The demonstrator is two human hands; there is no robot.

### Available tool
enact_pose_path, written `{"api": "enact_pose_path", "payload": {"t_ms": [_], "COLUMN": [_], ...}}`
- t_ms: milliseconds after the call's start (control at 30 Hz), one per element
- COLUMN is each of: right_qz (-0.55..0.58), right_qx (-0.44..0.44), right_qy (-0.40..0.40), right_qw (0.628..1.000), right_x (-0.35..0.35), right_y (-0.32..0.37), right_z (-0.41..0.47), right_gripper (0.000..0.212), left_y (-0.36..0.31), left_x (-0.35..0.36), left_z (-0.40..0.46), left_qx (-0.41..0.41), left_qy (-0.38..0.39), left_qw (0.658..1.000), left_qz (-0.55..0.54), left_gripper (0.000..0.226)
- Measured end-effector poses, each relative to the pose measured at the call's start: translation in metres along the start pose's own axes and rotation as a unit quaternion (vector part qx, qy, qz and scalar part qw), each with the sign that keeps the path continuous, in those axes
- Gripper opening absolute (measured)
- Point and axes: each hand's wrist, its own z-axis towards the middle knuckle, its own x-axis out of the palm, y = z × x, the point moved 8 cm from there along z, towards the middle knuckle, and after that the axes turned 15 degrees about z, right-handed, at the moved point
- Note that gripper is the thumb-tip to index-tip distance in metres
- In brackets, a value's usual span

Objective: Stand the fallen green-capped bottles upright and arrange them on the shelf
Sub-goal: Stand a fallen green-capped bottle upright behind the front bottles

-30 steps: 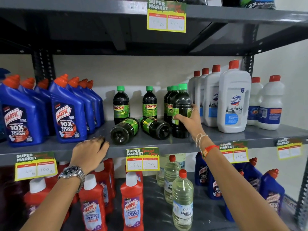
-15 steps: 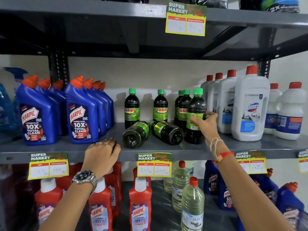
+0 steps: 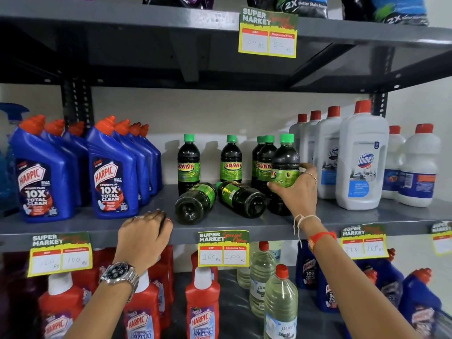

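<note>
Grey shelf (image 3: 97,226) edge: left hand (image 3: 144,237) resting flat, fingers together, holding nothing. Right hand (image 3: 297,192) gripping upright green-capped btl (image 3: 285,167). Two fallen btls (image 3: 195,203) (image 3: 241,198) lying w/ bases facing out, just left of it. Four more btls (image 3: 188,163) standing behind.

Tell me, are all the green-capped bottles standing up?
No, two green-capped bottles lie on their sides on the shelf, bottoms toward the camera.
</note>
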Motion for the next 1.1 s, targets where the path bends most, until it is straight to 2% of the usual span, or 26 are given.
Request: {"api": "enact_pose_path", "payload": {"t_ms": [233,300,400,433,500,700,900,1000,1100], "right_qz": [0.141,0.125,-0.018,-0.058,-0.064,0.068,0.169,0.116,0.066], "right_qx": [0.118,0.114,0.051,0.032,0.02,0.117,0.159,0.082,-0.083], "right_qy": [0.054,0.065,0.037,0.024,0.017,0.069,0.099,0.035,-0.058], "right_qw": [0.981,0.983,0.998,0.998,0.998,0.988,0.968,0.989,0.993], "right_x": [0.003,0.004,-0.001,-0.003,-0.005,0.0,0.008,-0.001,-0.014], "right_y": [-0.029,-0.027,-0.014,-0.011,-0.007,-0.026,-0.037,-0.019,0.032], "right_z": [0.009,0.006,-0.003,-0.006,-0.009,0.001,0.003,0.0,-0.014], "right_gripper": [0.076,0.08,0.098,0.1,0.096,0.08,0.07,0.085,0.072], "left_y": [0.0,-0.001,-0.001,-0.001,-0.002,-0.002,-0.001,-0.002,-0.002], "left_x": [-0.003,-0.004,-0.004,-0.005,-0.005,-0.006,-0.004,-0.005,-0.007], "left_z": [0.0,0.0,-0.001,-0.001,-0.002,-0.001,-0.001,-0.002,-0.002], "left_qx": [0.002,0.003,0.0,-0.002,-0.006,-0.007,-0.009,-0.006,-0.009], "left_qy": [-0.018,-0.022,-0.024,-0.025,-0.022,-0.019,-0.018,-0.027,-0.033], "left_qw": [1.0,1.0,1.0,1.0,1.0,1.0,1.0,1.0,0.999], "left_qz": [0.006,0.003,0.005,0.005,0.002,0.004,-0.001,-0.006,-0.009], "left_gripper": [0.045,0.046,0.048,0.048,0.049,0.044,0.043,0.047,0.049]}}
